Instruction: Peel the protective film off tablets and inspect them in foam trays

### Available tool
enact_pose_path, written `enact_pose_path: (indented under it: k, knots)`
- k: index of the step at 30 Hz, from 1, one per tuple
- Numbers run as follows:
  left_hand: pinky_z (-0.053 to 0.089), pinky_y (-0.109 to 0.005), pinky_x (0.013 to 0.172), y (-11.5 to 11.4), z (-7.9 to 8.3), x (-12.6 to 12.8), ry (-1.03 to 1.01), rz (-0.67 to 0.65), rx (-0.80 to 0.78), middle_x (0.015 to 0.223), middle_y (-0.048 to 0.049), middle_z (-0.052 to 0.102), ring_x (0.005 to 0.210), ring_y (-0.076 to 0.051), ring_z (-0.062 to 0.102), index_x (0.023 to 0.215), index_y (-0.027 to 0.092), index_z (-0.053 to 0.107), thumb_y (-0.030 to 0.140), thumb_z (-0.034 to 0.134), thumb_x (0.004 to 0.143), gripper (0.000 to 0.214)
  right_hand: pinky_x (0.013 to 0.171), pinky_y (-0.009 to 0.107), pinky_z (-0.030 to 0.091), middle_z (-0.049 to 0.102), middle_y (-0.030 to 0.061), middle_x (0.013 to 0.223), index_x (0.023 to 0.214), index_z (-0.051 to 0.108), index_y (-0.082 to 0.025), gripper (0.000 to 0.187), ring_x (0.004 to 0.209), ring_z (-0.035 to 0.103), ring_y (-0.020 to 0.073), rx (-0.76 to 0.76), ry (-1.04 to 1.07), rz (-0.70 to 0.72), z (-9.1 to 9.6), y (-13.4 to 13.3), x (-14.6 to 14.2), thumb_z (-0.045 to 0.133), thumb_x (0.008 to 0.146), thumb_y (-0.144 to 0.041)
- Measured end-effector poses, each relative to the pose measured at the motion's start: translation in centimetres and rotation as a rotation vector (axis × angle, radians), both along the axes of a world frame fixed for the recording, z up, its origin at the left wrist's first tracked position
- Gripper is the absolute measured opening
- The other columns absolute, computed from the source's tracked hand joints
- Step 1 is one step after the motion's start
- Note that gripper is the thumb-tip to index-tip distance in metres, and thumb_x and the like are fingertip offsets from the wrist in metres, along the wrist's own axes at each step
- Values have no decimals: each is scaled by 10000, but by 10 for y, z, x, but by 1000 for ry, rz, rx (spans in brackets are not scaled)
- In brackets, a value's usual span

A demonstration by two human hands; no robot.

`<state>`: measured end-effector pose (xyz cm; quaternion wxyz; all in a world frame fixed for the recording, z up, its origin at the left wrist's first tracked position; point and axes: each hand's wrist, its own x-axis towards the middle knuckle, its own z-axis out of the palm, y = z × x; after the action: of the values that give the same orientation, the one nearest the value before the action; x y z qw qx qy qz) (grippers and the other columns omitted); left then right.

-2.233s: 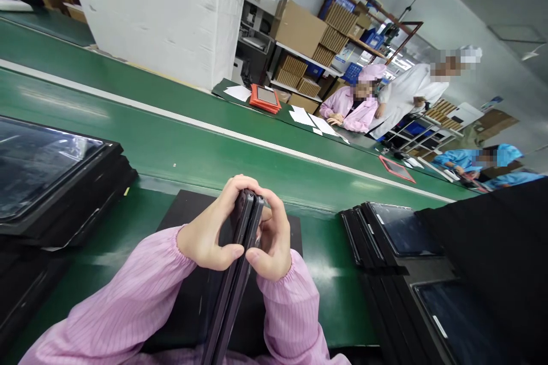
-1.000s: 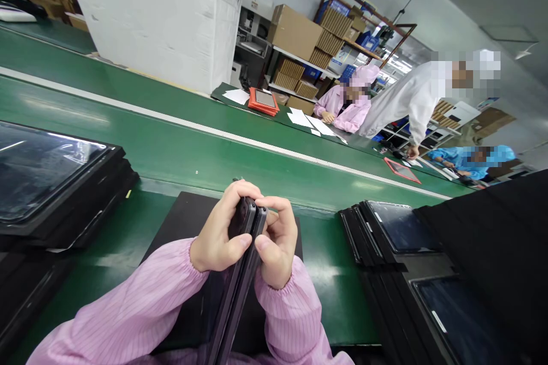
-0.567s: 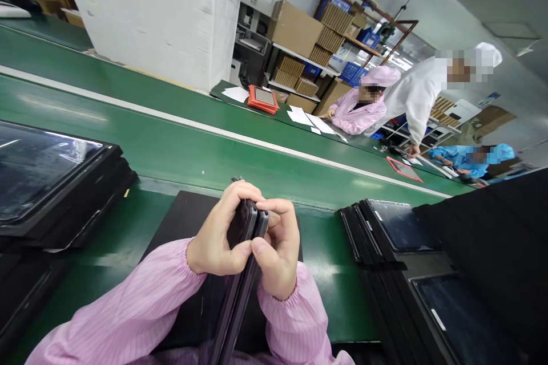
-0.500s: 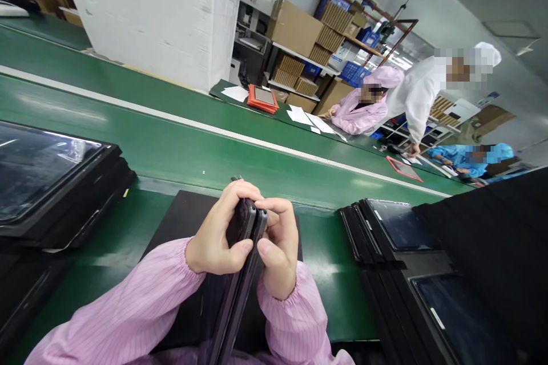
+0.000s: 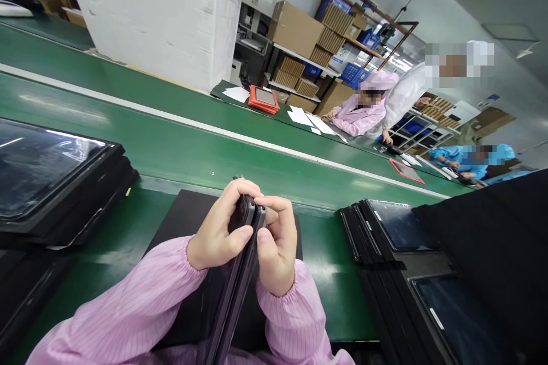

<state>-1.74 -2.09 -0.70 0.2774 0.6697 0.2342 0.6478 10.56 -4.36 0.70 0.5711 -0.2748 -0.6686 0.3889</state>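
Note:
Two slim dark tablets (image 5: 237, 291) stand on edge, side by side, with a narrow gap between them at the top corners. My left hand (image 5: 222, 228) is closed around the left tablet, its thumb along the near edge and its fingers over the top. Closed on the right tablet is my right hand (image 5: 277, 248), with its thumb on the edge and index finger bent across the top corner. Both tablets lean towards me over a black mat (image 5: 171, 225). Their lower ends run out of view, and their broad faces are mostly hidden.
Stacked dark screens in black trays sit at left (image 5: 47, 171) and right (image 5: 402, 225). A green conveyor (image 5: 188, 140) with a white strip crosses ahead. Beyond it are orange-framed tablets (image 5: 262, 100), papers (image 5: 319, 122), a white-wrapped pillar (image 5: 154, 17) and several co-workers.
My hands and the tablets are almost where they were; the top corners have moved slightly closer together. Across the line, the person in white has shifted left and moved an arm.

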Motion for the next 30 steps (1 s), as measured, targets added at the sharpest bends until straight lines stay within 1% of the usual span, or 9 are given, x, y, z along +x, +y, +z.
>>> enact_pose_path:
  k: [10, 15, 19, 21, 24, 26, 27, 29, 30]
  knots:
    - [479, -398, 784, 0, -1, 1, -24, -5, 14, 986, -51, 533, 893, -233, 536, 1100, 231, 524, 583, 522, 929, 391, 535, 274, 329, 369, -74, 628, 1200, 527, -273, 253, 497, 343, 127, 63, -46, 13, -1, 0, 2, 511, 975, -389]
    - [485, -434, 844, 0, -5, 2, -23, 17, 9, 1003, -61, 551, 930, -254, 546, 1108, 226, 531, 594, 524, 922, 413, 535, 287, 349, 351, -82, 619, 1206, 511, -260, 269, 473, 309, 119, 77, -62, -5, -2, 1, 3, 494, 970, -387]
    - [452, -486, 953, -1, -11, 6, -75, -13, -9, 1031, -63, 576, 998, -282, 543, 1120, 236, 561, 578, 506, 912, 404, 509, 274, 330, 372, -78, 633, 1215, 495, -266, 269, 466, 311, 112, 62, -88, -19, 0, -3, 4, 464, 960, -346]
    - [413, -513, 1030, -2, -12, 7, -105, -12, -23, 1053, -62, 591, 1054, -298, 541, 1121, 246, 586, 554, 466, 918, 388, 489, 263, 313, 416, -71, 665, 1217, 475, -275, 318, 478, 327, 108, 41, -105, -40, 2, -8, 2, 522, 904, -304]
    - [303, -539, 1166, -5, -15, 7, -96, 0, -49, 1121, -60, 628, 1187, -315, 529, 1137, 260, 621, 510, 407, 939, 383, 457, 245, 307, 495, -65, 726, 1229, 438, -291, 550, 483, 355, 94, 18, -165, -108, 6, -16, -1, 674, 738, -215]
    - [216, -543, 1234, -7, -23, 6, -57, -1, -81, 1303, -64, 610, 1352, -321, 458, 1252, 272, 613, 506, 388, 957, 439, 450, 240, 340, 551, -55, 768, 1244, 421, -301, 635, 483, 409, 92, 5, -196, -152, 7, -20, -1, 695, 686, -171]
    - [192, -540, 1251, -8, -30, 6, -43, 15, -124, 1417, -65, 557, 1436, -320, 389, 1336, 279, 579, 516, 398, 963, 478, 452, 239, 362, 572, -50, 780, 1250, 417, -305, 639, 490, 447, 97, -2, -201, -164, 8, -22, -1, 683, 688, -160]
    - [260, -529, 1236, -12, -47, 6, -50, 80, -281, 1544, -80, 453, 1506, -314, 315, 1450, 277, 495, 549, 433, 971, 554, 461, 239, 405, 606, -37, 804, 1256, 411, -310, 629, 519, 525, 112, -15, -195, -172, 10, -25, 2, 644, 698, -136]
    - [354, -515, 1186, -13, -57, 6, -80, 98, -401, 1517, -101, 481, 1474, -312, 378, 1442, 263, 501, 562, 443, 978, 555, 466, 240, 419, 615, -33, 808, 1255, 412, -311, 630, 533, 549, 119, -19, -187, -173, 10, -27, 3, 628, 695, -123]
